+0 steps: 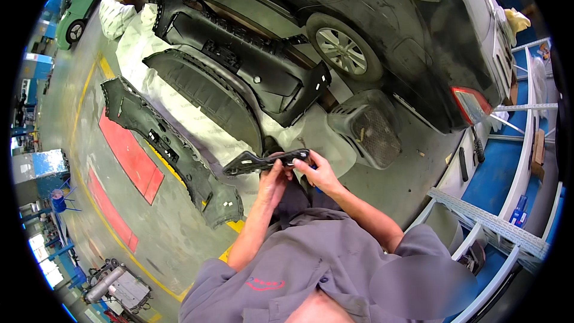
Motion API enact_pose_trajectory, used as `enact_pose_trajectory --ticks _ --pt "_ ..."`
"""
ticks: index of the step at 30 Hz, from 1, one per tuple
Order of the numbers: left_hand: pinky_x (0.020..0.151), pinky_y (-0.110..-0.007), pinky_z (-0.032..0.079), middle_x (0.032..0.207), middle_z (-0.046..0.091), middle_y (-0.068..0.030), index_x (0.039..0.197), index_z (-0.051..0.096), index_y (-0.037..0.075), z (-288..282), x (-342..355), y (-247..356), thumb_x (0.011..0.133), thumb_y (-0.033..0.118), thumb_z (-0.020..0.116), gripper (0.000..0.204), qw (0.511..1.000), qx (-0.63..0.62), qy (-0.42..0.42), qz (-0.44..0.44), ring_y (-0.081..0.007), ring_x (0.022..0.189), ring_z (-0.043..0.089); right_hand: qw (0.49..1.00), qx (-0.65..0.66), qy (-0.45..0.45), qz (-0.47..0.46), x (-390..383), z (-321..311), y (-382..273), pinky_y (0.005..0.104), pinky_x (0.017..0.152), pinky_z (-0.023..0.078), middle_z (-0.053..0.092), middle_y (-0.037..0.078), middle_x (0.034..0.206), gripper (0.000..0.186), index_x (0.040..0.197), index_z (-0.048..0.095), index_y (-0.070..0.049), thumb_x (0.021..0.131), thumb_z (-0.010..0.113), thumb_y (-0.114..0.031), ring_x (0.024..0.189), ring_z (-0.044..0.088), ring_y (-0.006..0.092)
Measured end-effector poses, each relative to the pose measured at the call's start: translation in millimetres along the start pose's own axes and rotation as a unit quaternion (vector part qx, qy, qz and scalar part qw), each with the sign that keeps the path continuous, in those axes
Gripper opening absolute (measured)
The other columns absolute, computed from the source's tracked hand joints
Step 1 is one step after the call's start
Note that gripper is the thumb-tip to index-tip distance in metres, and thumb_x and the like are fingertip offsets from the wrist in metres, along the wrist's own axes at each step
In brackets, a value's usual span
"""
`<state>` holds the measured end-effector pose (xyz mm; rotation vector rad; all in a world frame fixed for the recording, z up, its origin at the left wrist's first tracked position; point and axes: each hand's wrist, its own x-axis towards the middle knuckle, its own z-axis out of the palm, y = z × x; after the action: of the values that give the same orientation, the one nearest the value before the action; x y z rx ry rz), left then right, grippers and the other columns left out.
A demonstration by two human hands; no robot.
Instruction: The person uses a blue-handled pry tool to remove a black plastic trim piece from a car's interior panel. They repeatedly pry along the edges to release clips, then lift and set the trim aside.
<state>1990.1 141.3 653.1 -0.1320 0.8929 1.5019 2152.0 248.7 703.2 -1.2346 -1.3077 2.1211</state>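
Note:
A long, narrow black plastic bracket is held level in front of my body, its wider end pointing left. My left hand is closed on the middle of it from below. My right hand grips its right end, thumb and fingers pressed to the plastic. Just beyond the bracket, a curved black panel lies on white sheeting. Behind that panel rests a large black bumper. Nearer on the left lies another long black bumper piece, its inner side partly showing.
A dark car with its wheel stands at the far right. A grey plastic step stool sits beside it. Blue shelving with a metal frame is close on my right. Red floor markings lie left; a machine stands lower left.

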Motion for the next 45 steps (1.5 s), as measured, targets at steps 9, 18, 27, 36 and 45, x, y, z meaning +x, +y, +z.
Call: enact_pose_trajectory --ticks 9,18,27,36,45 --pt "0.091 -0.043 0.057 0.134 0.07 -0.0024 0.166 0.043 0.021 -83.1 102.0 30.7 0.102 0.038 0.081 0.076 0.992 -0.073 -0.059 -0.083 -0.0235 0.117 0.068 0.986 0.029 0.156 0.049 119.4 -11.6 26.8 0.0266 0.049 0.043 0.069 0.003 0.082 0.026 0.101 0.069 -0.004 0.102 0.082 -0.027 0.054 0.055 0.0072" --pt "0.113 -0.038 0.049 0.148 0.061 -0.01 0.162 0.047 0.009 -308.9 314.4 3.9 0.111 0.027 0.071 0.06 0.913 0.38 -0.069 -0.13 -0.0182 0.133 0.059 0.983 -0.01 0.076 0.165 286.1 -109.8 236.4 0.0268 0.054 0.045 0.072 0.004 0.085 0.023 0.108 0.071 -0.004 0.103 0.08 -0.024 0.059 0.057 0.0079" --pt "0.054 -0.027 0.052 0.082 0.068 -0.0009 0.11 0.067 0.001 -485.6 524.1 -110.4 0.107 0.023 0.078 0.025 0.904 0.385 -0.028 -0.183 -0.0078 0.065 0.063 0.985 0.094 -0.027 0.142 390.0 -233.5 564.7 0.0277 0.078 0.051 0.074 0.011 0.11 0.04 0.138 0.065 -0.001 0.113 0.066 -0.032 0.081 0.064 0.0113" --pt "0.051 -0.026 0.052 0.081 0.064 -0.001 0.11 0.06 0.007 -450.0 694.5 -133.4 0.115 0.042 0.061 0.035 0.935 0.344 0.052 0.074 -0.0104 0.063 0.065 0.862 -0.507 0.003 0.021 514.8 -342.8 696.6 0.0493 0.107 0.054 0.074 0.025 0.129 0.046 0.13 0.075 -0.004 0.094 0.078 -0.032 0.124 0.07 0.0437" --pt "0.052 -0.03 0.051 0.086 0.071 -0.0068 0.103 0.055 0.005 -435.6 715.5 -174.4 0.115 0.034 0.064 0.032 0.939 0.335 -0.042 0.063 -0.0129 0.064 0.067 0.812 -0.534 0.234 0.017 614.9 -375.4 573.9 0.0476 0.114 0.049 0.067 0.025 0.145 0.044 0.141 0.068 -0.006 0.098 0.069 -0.018 0.136 0.062 0.0434"
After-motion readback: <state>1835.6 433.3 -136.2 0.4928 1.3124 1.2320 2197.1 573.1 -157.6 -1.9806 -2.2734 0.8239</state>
